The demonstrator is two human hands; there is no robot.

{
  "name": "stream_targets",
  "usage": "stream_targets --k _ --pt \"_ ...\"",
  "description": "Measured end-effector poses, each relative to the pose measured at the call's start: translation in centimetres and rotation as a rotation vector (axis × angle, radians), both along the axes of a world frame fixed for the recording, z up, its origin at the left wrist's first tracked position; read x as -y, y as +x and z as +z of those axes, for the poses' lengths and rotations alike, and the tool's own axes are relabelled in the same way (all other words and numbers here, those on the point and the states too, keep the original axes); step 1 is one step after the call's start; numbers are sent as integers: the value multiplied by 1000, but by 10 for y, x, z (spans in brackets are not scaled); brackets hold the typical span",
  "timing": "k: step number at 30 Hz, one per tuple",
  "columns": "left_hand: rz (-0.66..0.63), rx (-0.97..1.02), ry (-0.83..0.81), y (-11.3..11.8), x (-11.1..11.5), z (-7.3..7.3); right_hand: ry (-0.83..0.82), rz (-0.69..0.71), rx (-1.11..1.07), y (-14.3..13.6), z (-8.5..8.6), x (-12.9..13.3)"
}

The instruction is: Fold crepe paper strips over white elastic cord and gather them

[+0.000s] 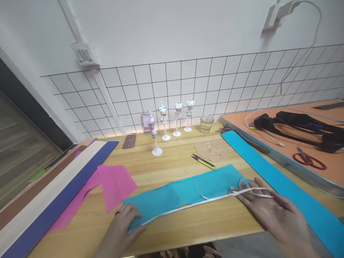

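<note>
The blue cloth (pixel 174 195) lies on the counter (pixel 166 233) in front of me, stretched between my two hands, with the white ribbon (pixel 220 196) along its near edge. My left hand (pixel 124 219) rests on the cloth's left end, fingers curled; whether they pinch or just press, I can't make out. My right hand (pixel 279 211) is palm up at the other end, fingers loosely extended, the ribbon draped across them and spare length looping beside.

I judge the laying-out along this side mostly done, though wood seems to show between ribbon and cloth near the middle. I see no stitches joining the two, so fastening looks undone; the far edge has no ribbon, and the spare is uncut.

The counter's front edge is near both hands, so I have little depth on my side. Bare wood gives more room beyond the cloth, up to the snips (pixel 203 162) and the bead dish (pixel 200 147). On the left, the pink cloth (pixel 116 184) comes near; on the right, the blue strip (pixel 264 175) hems in my right hand.
</note>
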State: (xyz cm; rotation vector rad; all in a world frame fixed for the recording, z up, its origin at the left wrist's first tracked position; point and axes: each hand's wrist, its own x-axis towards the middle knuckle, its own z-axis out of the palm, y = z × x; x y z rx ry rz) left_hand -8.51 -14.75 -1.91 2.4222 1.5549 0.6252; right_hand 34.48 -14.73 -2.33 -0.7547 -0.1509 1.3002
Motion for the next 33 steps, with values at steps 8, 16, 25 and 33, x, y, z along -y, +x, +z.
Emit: stream_targets --k 8,16,25,33 --pt "-35 -11 16 -6 -6 -2 144 172 39 0 -2 -5" --pt "-48 -37 61 -17 -12 -4 163 97 -132 2 -5 -1" --pt "-24 -31 29 -17 -12 -5 192 20 -59 -5 0 -1" --pt "-10 -30 4 -18 -13 -1 268 42 -118 -1 0 4"
